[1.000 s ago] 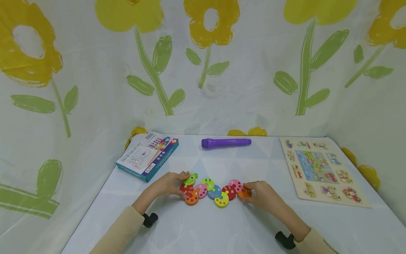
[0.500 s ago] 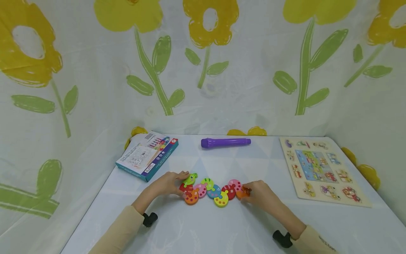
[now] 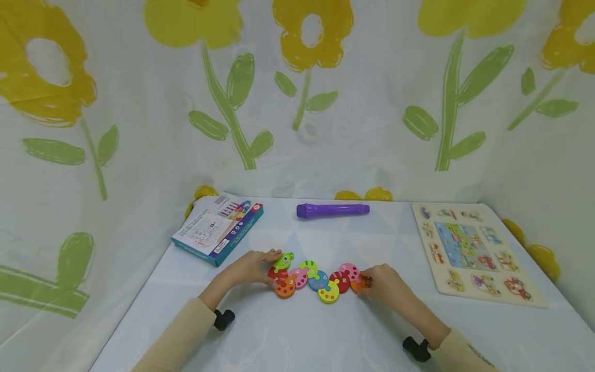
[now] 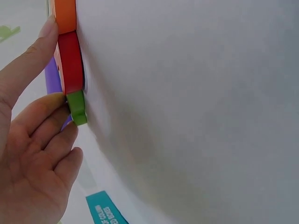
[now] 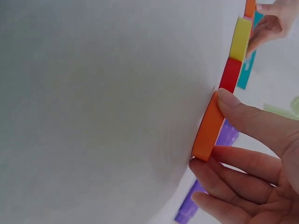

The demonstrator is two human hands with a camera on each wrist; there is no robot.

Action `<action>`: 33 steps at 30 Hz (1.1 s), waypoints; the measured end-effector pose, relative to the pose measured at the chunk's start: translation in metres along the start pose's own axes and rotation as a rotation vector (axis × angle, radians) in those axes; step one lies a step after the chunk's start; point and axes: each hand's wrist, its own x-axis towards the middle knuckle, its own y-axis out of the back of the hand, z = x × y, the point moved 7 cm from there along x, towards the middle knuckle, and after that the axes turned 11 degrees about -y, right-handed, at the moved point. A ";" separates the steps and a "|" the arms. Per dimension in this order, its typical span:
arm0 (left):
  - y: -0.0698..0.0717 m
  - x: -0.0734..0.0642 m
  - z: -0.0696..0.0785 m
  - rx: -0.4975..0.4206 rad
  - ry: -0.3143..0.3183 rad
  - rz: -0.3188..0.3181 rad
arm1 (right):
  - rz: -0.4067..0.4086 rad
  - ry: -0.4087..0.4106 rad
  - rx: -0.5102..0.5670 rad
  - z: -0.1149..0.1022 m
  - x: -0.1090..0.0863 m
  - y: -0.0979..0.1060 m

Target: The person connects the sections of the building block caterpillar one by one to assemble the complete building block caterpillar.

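Note:
A caterpillar puzzle (image 3: 318,280) of round, numbered, coloured pieces lies in a wavy row on the table. At its left end, my left hand (image 3: 249,268) holds the green smiling head (image 3: 283,262) and red piece (image 4: 71,63) between thumb and fingers. The left wrist view shows the thumb by the orange piece (image 4: 65,16) and a forefinger at the green edge. My right hand (image 3: 387,287) pinches the orange end piece (image 5: 208,128), thumb on one side and fingertips on the other. That piece meets the pink one (image 3: 349,272), and its right part is hidden by the fingers.
A flat teal-and-white box (image 3: 217,228) lies at the back left of the table. Behind the caterpillar is a purple stick-shaped object (image 3: 332,210). A wooden picture puzzle board (image 3: 479,253) lies at the right. Flower-print cloth (image 3: 362,113) hangs at the back and sides.
The right hand has drawn the orange end piece slightly left, closer against the pink piece. The left hand keeps its hold on the head end. The head view has shifted a little.

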 end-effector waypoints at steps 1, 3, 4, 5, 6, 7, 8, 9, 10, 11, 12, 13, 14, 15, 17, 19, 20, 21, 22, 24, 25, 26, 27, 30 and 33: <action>-0.001 0.002 0.000 0.001 -0.001 -0.001 | -0.001 -0.007 0.002 0.002 0.001 0.001; -0.002 0.006 0.001 0.005 0.003 -0.002 | 0.001 -0.007 -0.003 0.005 0.002 0.002; -0.002 0.008 0.001 0.005 0.005 -0.002 | 0.002 -0.006 -0.002 0.007 0.003 0.003; -0.002 0.010 0.001 0.008 0.003 -0.002 | 0.002 -0.011 0.001 0.009 0.003 0.004; -0.002 0.012 0.002 0.013 0.001 -0.003 | 0.002 -0.015 0.006 0.011 0.003 0.004; -0.003 0.014 0.003 0.019 0.000 -0.003 | 0.000 -0.020 0.010 0.013 0.004 0.005; -0.003 0.016 0.003 0.025 -0.002 -0.003 | -0.003 -0.025 0.013 0.014 0.004 0.005; -0.003 0.017 0.003 0.029 -0.002 -0.001 | -0.008 -0.031 0.019 0.016 0.005 0.005; -0.003 0.018 0.003 0.032 0.000 0.000 | -0.012 -0.037 0.028 0.018 0.005 0.005; -0.004 0.019 0.003 0.034 0.003 0.001 | -0.016 -0.041 0.033 0.019 0.006 0.005; -0.004 0.019 0.003 0.033 0.004 0.003 | -0.019 -0.042 0.038 0.020 0.006 0.005; -0.004 0.020 0.003 0.029 0.003 0.005 | -0.021 -0.041 0.046 0.021 0.006 0.005; -0.004 0.020 0.003 0.022 -0.001 0.008 | -0.020 -0.043 0.057 0.023 0.007 0.006; -0.004 0.020 0.003 0.016 -0.004 0.011 | -0.020 -0.048 0.071 0.025 0.007 0.006; -0.004 0.021 0.003 0.001 -0.011 0.019 | -0.007 -0.055 0.103 0.029 0.009 0.006; -0.005 0.022 0.002 -0.013 -0.018 0.027 | 0.010 -0.052 0.139 0.035 0.012 0.006; -0.005 0.022 0.002 -0.019 -0.018 0.031 | 0.017 -0.053 0.158 0.038 0.013 0.005; -0.005 0.022 0.002 -0.023 -0.019 0.036 | 0.025 -0.050 0.176 0.040 0.015 0.005; -0.005 0.022 0.002 -0.029 -0.020 0.039 | 0.033 -0.044 0.189 0.043 0.016 0.005; -0.006 0.023 0.003 -0.033 -0.022 0.043 | 0.044 -0.034 0.209 0.046 0.018 0.004; -0.006 0.022 0.003 -0.032 -0.023 0.043 | 0.045 -0.033 0.221 0.046 0.018 0.004; -0.005 0.023 0.003 -0.029 -0.023 0.044 | 0.048 -0.031 0.227 0.047 0.019 0.003; -0.005 0.023 0.002 -0.022 -0.025 0.044 | 0.053 -0.029 0.231 0.047 0.018 0.004; -0.004 0.024 0.001 0.002 -0.034 0.042 | 0.049 -0.020 0.239 0.047 0.019 0.004; -0.002 0.024 -0.001 0.016 -0.056 0.029 | 0.003 -0.016 0.254 0.047 0.019 0.005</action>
